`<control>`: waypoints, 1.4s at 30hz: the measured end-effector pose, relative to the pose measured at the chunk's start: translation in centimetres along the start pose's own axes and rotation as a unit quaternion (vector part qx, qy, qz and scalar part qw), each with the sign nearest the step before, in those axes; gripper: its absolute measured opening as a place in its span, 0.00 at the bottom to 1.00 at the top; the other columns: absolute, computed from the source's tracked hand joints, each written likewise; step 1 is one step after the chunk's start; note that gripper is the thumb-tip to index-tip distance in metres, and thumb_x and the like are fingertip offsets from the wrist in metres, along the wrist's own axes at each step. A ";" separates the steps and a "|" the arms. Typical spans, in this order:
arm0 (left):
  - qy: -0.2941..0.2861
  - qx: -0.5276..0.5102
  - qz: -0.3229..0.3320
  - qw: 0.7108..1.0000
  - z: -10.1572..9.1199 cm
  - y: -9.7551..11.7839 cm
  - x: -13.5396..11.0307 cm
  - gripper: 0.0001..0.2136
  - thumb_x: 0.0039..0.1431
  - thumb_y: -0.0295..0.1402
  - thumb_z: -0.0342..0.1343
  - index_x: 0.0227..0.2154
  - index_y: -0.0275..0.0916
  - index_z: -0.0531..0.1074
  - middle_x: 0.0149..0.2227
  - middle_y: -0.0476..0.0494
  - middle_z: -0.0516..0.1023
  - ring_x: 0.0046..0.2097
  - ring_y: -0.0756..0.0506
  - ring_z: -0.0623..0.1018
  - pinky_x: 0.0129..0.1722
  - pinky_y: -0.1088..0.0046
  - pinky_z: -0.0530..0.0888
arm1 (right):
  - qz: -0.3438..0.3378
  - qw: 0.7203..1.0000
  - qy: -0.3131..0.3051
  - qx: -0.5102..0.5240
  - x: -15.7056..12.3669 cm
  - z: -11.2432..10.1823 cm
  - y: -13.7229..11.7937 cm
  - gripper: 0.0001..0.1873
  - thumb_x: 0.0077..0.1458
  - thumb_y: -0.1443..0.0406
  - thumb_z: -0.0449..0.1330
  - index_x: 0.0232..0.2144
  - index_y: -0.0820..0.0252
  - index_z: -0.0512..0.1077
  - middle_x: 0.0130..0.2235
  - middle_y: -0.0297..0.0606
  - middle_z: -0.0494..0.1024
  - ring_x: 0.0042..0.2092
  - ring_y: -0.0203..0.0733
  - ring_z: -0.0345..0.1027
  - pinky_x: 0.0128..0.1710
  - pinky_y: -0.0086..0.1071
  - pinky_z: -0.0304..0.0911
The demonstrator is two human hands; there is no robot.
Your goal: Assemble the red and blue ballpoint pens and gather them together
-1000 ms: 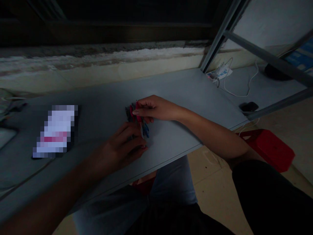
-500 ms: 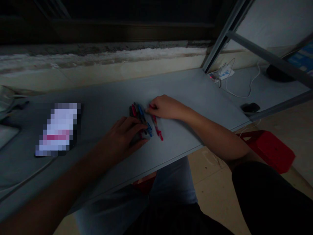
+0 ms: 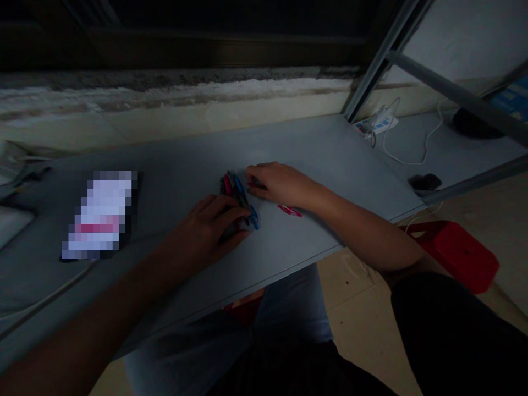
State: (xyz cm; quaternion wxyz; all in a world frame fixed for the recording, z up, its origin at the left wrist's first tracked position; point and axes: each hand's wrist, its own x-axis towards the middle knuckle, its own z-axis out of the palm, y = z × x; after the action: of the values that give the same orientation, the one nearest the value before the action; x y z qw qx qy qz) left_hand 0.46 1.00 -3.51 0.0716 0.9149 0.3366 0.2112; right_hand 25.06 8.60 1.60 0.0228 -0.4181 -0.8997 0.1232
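Note:
A small bunch of pens, blue, red and dark, lies on the grey table. My left hand rests flat over the near end of the bunch, fingers stretched out on it. My right hand lies just right of the bunch, palm down, its fingers curled near the pens' far ends. A single red pen lies apart on the table, partly under my right wrist. What the right fingers touch is hidden in the dim light.
A blurred-out flat object lies on the table at left. A power strip with white cables sits at back right, a dark small object near the table's right edge. A red stool stands on the floor.
My right hand lifted a red pen out of the bunch, carried it to the right and laid it on the table, where it now lies under the wrist. The left hand stayed on the bunch.

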 end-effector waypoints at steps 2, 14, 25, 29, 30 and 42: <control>-0.002 0.003 0.005 1.000 0.0 -0.1 0.0 0.15 0.79 0.42 0.56 0.58 0.40 0.79 0.55 0.34 0.80 0.54 0.32 0.80 0.57 0.48 0.81 | 0.007 1.000 -0.010 0.004 0.1 0.0 0.1 0.13 0.76 0.64 0.59 0.57 0.65 0.76 0.51 0.53 0.86 0.47 0.48 0.78 0.41 0.37 0.58; 0.005 -0.007 -0.014 1.000 0.0 -0.2 0.0 0.12 0.78 0.41 0.58 0.53 0.41 0.80 0.53 0.36 0.79 0.53 0.34 0.80 0.56 0.50 0.81 | -0.025 0.998 0.057 -0.031 0.0 -0.2 0.0 0.14 0.78 0.65 0.56 0.57 0.66 0.78 0.56 0.55 0.82 0.57 0.53 0.75 0.53 0.39 0.63; 0.000 -0.018 -0.015 1.000 0.2 -0.6 -0.3 0.12 0.78 0.43 0.56 0.50 0.42 0.80 0.52 0.37 0.78 0.51 0.36 0.82 0.53 0.54 0.84 | -0.138 0.989 -0.047 0.022 0.2 1.0 -1.3 0.10 0.77 0.66 0.57 0.51 0.62 0.78 0.49 0.45 0.83 0.47 0.45 0.74 0.48 0.36 0.60; 0.025 0.005 -0.011 1.000 0.3 -0.6 -0.4 0.12 0.77 0.44 0.58 0.50 0.44 0.81 0.54 0.35 0.78 0.55 0.33 0.80 0.56 0.50 0.83 | -0.135 0.990 -0.046 0.003 -0.1 0.9 -1.4 0.09 0.74 0.66 0.59 0.51 0.62 0.78 0.50 0.46 0.83 0.48 0.46 0.75 0.48 0.36 0.60; 0.030 0.011 -0.009 0.999 0.3 -0.6 -0.3 0.12 0.77 0.44 0.58 0.50 0.44 0.81 0.55 0.35 0.78 0.56 0.32 0.80 0.57 0.49 0.82 | -0.134 0.990 -0.047 -0.002 -0.2 0.8 -1.3 0.10 0.74 0.66 0.60 0.52 0.62 0.78 0.50 0.47 0.83 0.48 0.47 0.76 0.48 0.36 0.60; 0.020 0.046 0.017 0.999 0.2 -0.9 -0.1 0.16 0.80 0.48 0.56 0.47 0.41 0.81 0.51 0.36 0.80 0.52 0.33 0.78 0.53 0.51 0.79 | -0.092 0.993 0.002 0.074 -0.4 0.3 -1.0 0.12 0.67 0.71 0.60 0.51 0.62 0.76 0.44 0.43 0.85 0.42 0.45 0.74 0.41 0.36 0.56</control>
State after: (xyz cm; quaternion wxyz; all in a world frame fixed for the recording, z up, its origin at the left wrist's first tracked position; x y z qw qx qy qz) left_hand -0.09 1.63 -3.98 0.0187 0.9184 0.3318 0.2145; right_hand 24.48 7.61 1.55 0.0662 -0.3310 -0.9228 0.1857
